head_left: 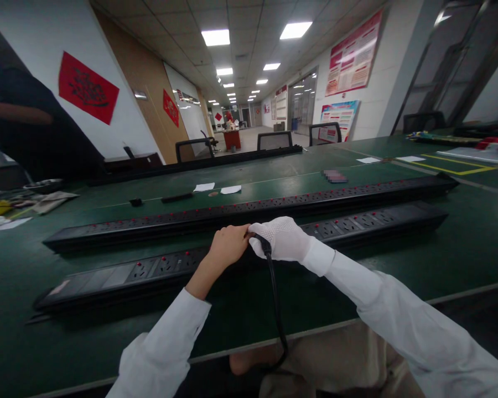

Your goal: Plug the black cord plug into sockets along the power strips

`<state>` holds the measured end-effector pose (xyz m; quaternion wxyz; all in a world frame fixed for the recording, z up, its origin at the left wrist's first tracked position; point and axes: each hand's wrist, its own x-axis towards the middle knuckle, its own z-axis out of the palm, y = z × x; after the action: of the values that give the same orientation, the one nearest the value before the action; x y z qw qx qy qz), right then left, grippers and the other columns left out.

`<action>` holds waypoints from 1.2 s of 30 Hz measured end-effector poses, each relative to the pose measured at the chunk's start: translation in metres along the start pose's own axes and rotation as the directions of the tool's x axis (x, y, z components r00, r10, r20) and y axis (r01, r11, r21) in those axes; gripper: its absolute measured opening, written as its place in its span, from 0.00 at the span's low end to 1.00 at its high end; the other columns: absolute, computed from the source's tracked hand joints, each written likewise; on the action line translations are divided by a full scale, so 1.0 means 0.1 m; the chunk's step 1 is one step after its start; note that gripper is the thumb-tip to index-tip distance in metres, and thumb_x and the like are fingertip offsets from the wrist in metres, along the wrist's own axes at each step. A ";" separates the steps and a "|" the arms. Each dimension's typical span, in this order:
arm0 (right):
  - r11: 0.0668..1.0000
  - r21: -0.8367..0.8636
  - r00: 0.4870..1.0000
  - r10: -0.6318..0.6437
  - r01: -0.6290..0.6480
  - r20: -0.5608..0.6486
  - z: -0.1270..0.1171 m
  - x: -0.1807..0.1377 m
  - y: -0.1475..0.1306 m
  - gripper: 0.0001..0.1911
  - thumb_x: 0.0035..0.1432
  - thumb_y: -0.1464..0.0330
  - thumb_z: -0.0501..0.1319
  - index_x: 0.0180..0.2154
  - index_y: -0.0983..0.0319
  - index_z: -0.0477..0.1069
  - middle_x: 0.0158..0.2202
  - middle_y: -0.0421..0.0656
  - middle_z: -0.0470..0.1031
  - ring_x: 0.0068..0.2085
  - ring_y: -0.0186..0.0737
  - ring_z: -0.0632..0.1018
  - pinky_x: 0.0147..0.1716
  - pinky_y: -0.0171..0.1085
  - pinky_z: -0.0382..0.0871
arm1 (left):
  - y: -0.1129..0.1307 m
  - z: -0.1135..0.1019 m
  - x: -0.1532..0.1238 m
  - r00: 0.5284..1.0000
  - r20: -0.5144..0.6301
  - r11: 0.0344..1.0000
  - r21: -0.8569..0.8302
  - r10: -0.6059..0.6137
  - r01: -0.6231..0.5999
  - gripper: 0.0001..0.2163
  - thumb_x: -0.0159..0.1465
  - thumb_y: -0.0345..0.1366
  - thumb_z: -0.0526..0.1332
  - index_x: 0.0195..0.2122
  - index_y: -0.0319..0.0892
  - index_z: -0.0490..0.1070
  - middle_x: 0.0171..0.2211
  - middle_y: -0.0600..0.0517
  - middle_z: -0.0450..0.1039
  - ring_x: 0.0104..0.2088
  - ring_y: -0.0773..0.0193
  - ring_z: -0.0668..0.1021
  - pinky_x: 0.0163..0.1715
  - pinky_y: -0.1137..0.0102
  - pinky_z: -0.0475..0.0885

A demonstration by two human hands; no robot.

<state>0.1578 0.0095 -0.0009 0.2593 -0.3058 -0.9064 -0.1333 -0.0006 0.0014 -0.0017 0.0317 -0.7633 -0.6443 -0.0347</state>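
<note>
Two long black power strips lie on the green table, a near one (pixel 149 268) and a far one (pixel 274 207), both studded with sockets and red switches. My right hand (pixel 280 239), in a white glove, is closed round the top of a black cable (pixel 276 309) that hangs down over the table's front edge. My left hand (pixel 228 246) is bare and curled shut, pressed against the cable's end right next to the right hand, over the near strip. What the left fingers pinch is hidden.
White paper slips (pixel 216 188) and a small stack of cards (pixel 335 177) lie beyond the strips. Clutter (pixel 20 207) sits at the far left, beside a person in dark clothes (pixel 25 116). Chairs (pixel 274 140) line the far side. Yellow tape (pixel 460 165) marks the right table.
</note>
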 end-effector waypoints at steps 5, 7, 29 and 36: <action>1.000 0.013 1.000 -0.011 0.011 0.001 0.00 0.00 0.01 0.15 0.56 0.62 0.47 0.36 0.62 0.68 0.27 0.43 0.74 0.29 0.34 0.74 0.29 0.31 0.59 | 0.00 -0.01 0.00 1.000 -0.010 1.000 -0.008 -0.003 0.003 0.15 0.62 0.41 0.45 0.42 0.51 0.69 0.38 0.49 0.74 0.39 0.55 0.75 0.37 0.64 0.66; 1.000 0.013 1.000 -0.013 0.013 0.001 0.01 0.00 0.01 0.15 0.55 0.62 0.47 0.36 0.61 0.68 0.27 0.42 0.74 0.29 0.34 0.74 0.30 0.31 0.59 | 0.01 -0.01 0.00 1.000 -0.008 1.000 -0.014 -0.012 0.012 0.14 0.62 0.40 0.45 0.42 0.51 0.68 0.38 0.50 0.74 0.39 0.55 0.75 0.37 0.64 0.66; 1.000 0.004 1.000 0.002 -0.002 0.002 0.00 -0.01 0.01 0.15 0.56 0.61 0.47 0.36 0.61 0.67 0.27 0.42 0.75 0.29 0.34 0.74 0.30 0.32 0.59 | 0.01 -0.02 -0.01 0.999 0.034 1.000 0.013 -0.001 0.001 0.15 0.64 0.41 0.44 0.46 0.50 0.65 0.39 0.48 0.73 0.41 0.55 0.74 0.38 0.64 0.66; 1.000 0.012 0.999 -0.010 0.011 -0.034 0.02 -0.01 0.02 0.17 0.55 0.61 0.48 0.42 0.62 0.66 0.27 0.42 0.75 0.28 0.34 0.74 0.29 0.31 0.59 | 0.01 -0.01 0.00 0.997 0.047 0.999 0.012 -0.054 0.053 0.17 0.63 0.44 0.44 0.47 0.48 0.65 0.39 0.46 0.73 0.41 0.53 0.74 0.37 0.62 0.67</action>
<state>0.1591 0.0113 -0.0035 0.2756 -0.2971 -0.9043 -0.1342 0.0008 0.0011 -0.0002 0.0196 -0.7463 -0.6652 -0.0138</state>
